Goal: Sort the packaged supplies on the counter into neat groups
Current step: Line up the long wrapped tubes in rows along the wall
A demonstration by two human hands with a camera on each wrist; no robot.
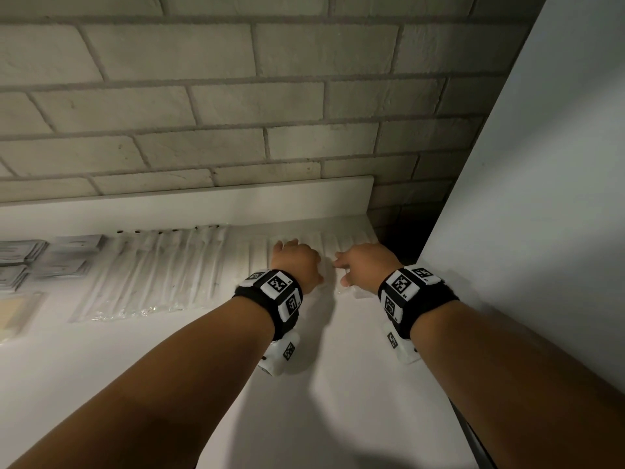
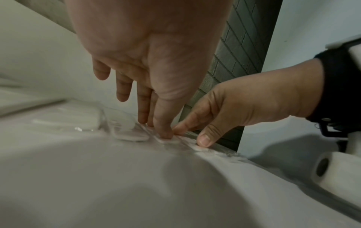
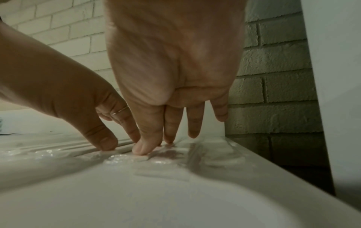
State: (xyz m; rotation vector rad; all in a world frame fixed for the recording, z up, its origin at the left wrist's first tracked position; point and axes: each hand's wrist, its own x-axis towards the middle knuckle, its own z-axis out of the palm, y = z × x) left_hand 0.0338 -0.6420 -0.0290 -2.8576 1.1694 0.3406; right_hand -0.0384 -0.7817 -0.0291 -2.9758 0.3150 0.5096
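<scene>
Both hands rest side by side on clear packets (image 1: 341,243) lying in a row at the back right corner of the white worktop (image 1: 324,384). The left hand (image 1: 297,262) and right hand (image 1: 367,262) press down with nearly straight fingertips (image 2: 163,132), gripping nothing. Grey packs (image 1: 72,253) lie far left.

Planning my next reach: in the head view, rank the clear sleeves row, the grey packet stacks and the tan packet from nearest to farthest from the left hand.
1. Clear sleeves row, just left of the left hand.
2. Grey packet stacks, farther left.
3. Tan packet, at the left edge.
</scene>
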